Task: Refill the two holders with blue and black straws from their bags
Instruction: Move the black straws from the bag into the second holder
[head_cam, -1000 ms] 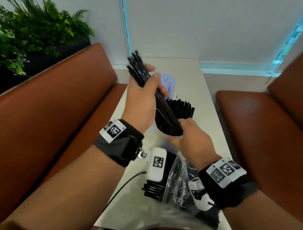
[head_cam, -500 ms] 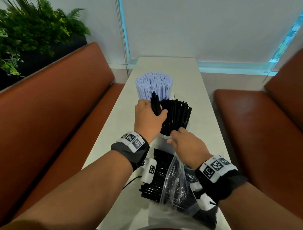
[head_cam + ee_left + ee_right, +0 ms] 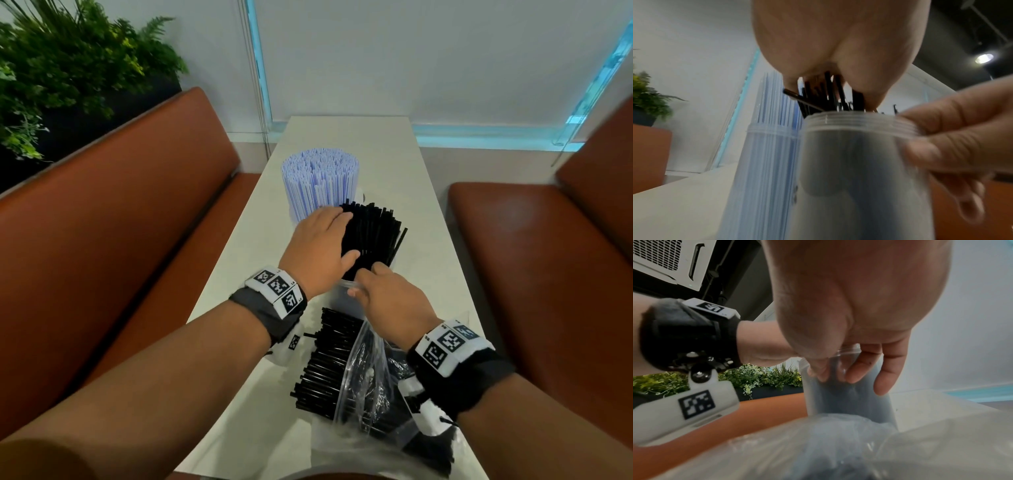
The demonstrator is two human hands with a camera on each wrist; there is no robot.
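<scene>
Black straws [image 3: 375, 236] stand packed in a clear holder [image 3: 849, 154] on the table. My left hand [image 3: 334, 240] lies over their near-left side, fingers stretched across the tips and thumb against the bundle; from below, straw tips [image 3: 828, 87] show under the palm. My right hand [image 3: 371, 289] pinches the holder's near rim, thumb and fingers on its wall [image 3: 849, 399]. Behind stands a second holder [image 3: 766, 154] full of blue straws [image 3: 320, 178]. A clear bag [image 3: 366, 380] with more black straws [image 3: 325, 363] lies under my right wrist.
The narrow white table [image 3: 411, 164] runs away from me between two brown benches [image 3: 137, 222] [image 3: 548, 260]. A planter with green foliage [image 3: 68, 68] sits behind the left bench. A window wall closes the far end.
My left hand brought a gripped bundle of black straws down into the holder, then let go; its fingers now lie flat on them. The right hand stayed on the holder's rim.
</scene>
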